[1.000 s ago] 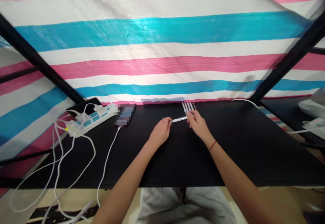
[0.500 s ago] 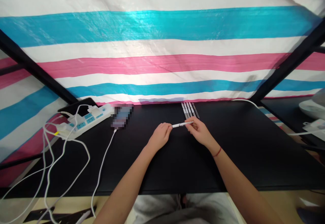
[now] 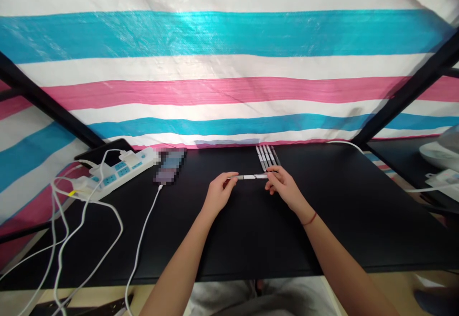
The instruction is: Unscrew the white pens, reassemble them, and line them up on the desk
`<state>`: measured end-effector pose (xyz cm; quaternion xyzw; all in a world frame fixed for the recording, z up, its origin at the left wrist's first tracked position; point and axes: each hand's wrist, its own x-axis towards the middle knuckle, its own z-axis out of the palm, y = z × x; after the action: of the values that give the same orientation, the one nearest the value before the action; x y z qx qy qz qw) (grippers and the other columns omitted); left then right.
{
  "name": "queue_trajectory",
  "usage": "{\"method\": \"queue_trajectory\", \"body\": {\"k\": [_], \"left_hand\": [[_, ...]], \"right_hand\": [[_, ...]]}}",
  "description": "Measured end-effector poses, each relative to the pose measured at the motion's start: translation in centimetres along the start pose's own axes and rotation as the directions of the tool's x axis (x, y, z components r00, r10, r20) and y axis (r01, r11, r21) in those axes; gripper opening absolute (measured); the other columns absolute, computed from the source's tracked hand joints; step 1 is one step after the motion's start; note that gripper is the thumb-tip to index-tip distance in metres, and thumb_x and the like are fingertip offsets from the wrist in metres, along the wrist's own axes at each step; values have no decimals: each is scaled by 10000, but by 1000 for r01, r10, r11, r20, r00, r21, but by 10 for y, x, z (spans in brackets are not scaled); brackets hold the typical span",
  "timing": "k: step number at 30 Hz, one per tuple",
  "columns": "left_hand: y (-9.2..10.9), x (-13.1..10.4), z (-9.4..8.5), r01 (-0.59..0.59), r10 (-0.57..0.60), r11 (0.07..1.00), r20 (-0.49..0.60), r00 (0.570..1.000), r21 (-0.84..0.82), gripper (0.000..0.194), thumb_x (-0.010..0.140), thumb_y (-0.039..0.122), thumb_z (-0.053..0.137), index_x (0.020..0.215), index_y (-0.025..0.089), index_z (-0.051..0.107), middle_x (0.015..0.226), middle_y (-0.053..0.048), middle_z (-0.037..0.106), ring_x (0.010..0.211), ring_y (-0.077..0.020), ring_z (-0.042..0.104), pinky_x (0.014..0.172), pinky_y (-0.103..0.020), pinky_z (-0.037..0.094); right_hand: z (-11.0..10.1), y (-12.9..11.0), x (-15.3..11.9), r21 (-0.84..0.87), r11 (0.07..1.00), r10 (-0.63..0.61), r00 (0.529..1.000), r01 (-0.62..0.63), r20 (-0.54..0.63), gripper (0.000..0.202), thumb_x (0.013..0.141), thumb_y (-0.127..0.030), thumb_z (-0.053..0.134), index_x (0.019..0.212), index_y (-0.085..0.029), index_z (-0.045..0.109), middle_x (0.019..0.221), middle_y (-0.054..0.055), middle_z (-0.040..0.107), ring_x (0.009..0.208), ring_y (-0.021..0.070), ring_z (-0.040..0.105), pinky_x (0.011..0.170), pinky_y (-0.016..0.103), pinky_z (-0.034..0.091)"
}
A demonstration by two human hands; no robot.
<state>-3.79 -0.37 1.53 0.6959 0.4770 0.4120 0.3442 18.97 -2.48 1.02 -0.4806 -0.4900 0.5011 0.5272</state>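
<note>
A white pen point(image 3: 248, 177) with a grey end lies level between my two hands, just above the black table point(image 3: 251, 225). My left hand point(image 3: 219, 190) pinches its left end between thumb and fingers. At the other end my right hand point(image 3: 284, 185) is closed on the pen, its fingertips hiding that tip. Just beyond the right hand, several white and grey pens point(image 3: 264, 157) lie side by side in a row, with a darker pen point(image 3: 275, 155) on their right. The right fingers partly cover the near ends of this row.
To the left lie a phone point(image 3: 169, 167) on a white charging cable point(image 3: 142, 232) and a white power strip point(image 3: 118, 175) with tangled cords. Behind the table hangs a striped sheet point(image 3: 229, 91). A black post point(image 3: 401, 98) slants up at the right.
The left grip has shifted, and the pen's grey left end now shows beside the fingers. The pen lies more level. The view has shifted slightly.
</note>
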Motion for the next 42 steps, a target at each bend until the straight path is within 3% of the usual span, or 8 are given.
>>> {"method": "queue_trajectory", "body": {"k": [4,10,14,19,24,30,34,42], "left_hand": [[0,0,-1,56,-57,997,-16,998,-59,317,831,409,569,1065,222,674,914,-47,682,791,-172,648,761,-286,506],[-1,1,1,199,-204,947,8,979,-252,396,788,444,616,1076,177,663,814,-54,702,761,-175,656,764,-293,515],[1,2,3,206,-215,929,5,977,-306,379,779,441,628,1029,159,668,810,-59,702,747,-166,654,741,-279,520],[0,3,5,223,-232,911,17,973,-347,376,770,439,639,1001,144,670,821,-70,703,738,-164,655,718,-278,527],[-2,3,7,232,-234,900,41,971,-370,397,779,445,627,1030,139,660,853,-79,703,733,-158,652,712,-278,531],[-1,4,7,229,-219,912,68,973,-341,425,821,463,557,1078,136,646,871,-86,703,688,-141,636,696,-278,532],[-1,4,8,205,-203,915,43,978,-347,419,809,465,571,1066,142,640,916,-91,700,698,-145,641,685,-279,531],[-2,3,6,185,-192,928,11,981,-322,387,799,453,585,1019,138,629,715,-42,673,656,-148,634,678,-282,519]], "right_hand": [[0,-2,-1,-37,999,3,1000,-3,9,309,808,-491,578,838,-185,541,719,26,617,492,99,510,394,217,375],[0,-6,-1,9,1000,-3,1000,3,1,361,756,-485,639,957,-198,549,763,20,604,590,126,556,434,223,414],[-1,-5,-1,-41,999,12,1000,-12,9,327,807,-498,575,828,-172,572,695,26,592,512,100,504,407,218,381],[-1,-4,1,21,998,-55,998,56,-44,342,753,-445,666,977,-215,548,719,-7,580,579,118,537,434,213,404],[-3,-3,1,-63,998,-11,998,7,-63,326,819,-484,576,717,-178,529,602,-4,570,458,81,475,398,205,341],[-6,-5,2,61,998,-7,996,13,-93,354,730,-455,687,953,-197,593,737,16,624,591,123,551,452,219,411],[-7,-4,4,39,998,47,990,-43,-132,338,756,-501,642,760,-168,588,682,25,612,542,110,535,427,211,392],[-6,-3,4,8,1000,19,985,-18,-170,367,719,-525,668,721,-169,581,611,24,611,496,112,522,423,223,395]]}}
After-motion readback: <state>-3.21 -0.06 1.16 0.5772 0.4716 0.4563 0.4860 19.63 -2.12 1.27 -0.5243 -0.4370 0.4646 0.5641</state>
